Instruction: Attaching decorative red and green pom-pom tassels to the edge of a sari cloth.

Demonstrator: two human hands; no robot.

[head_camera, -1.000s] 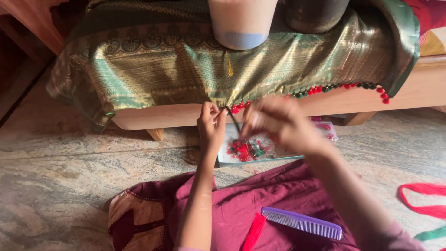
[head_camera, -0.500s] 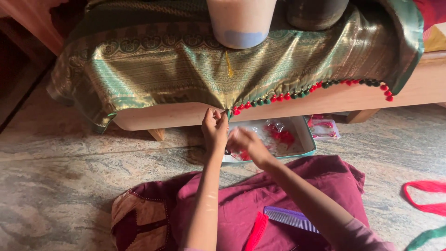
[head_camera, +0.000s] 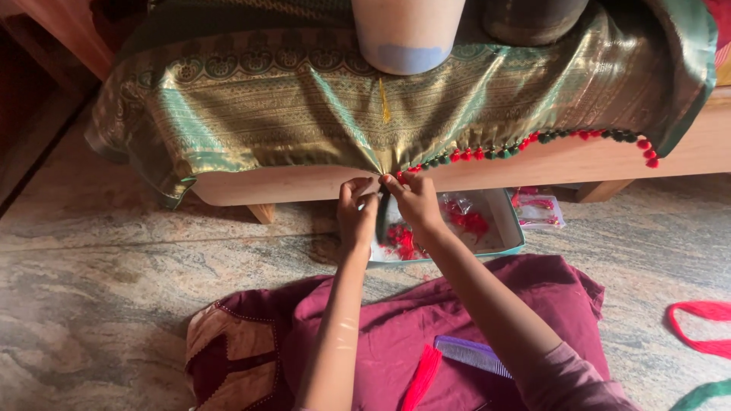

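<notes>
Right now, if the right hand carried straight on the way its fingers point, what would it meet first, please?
The right hand points up and away, at the hem of the green and gold cloth, which its fingertips already seem to pinch beside the left hand. Just behind lies the wooden bench edge; depth is unclear.

Both forearms extend forward from the lower frame, converging toward the centre. Left hand (head_camera: 356,215): raised, back facing the camera, fingers curled inward with tips pinched together at the top. Right hand (head_camera: 415,202): just beside the left, fingertips nearly touching it, thumb and forefinger pinched closed. Right sleeve visible at the elbow; left forearm bare.
</notes>
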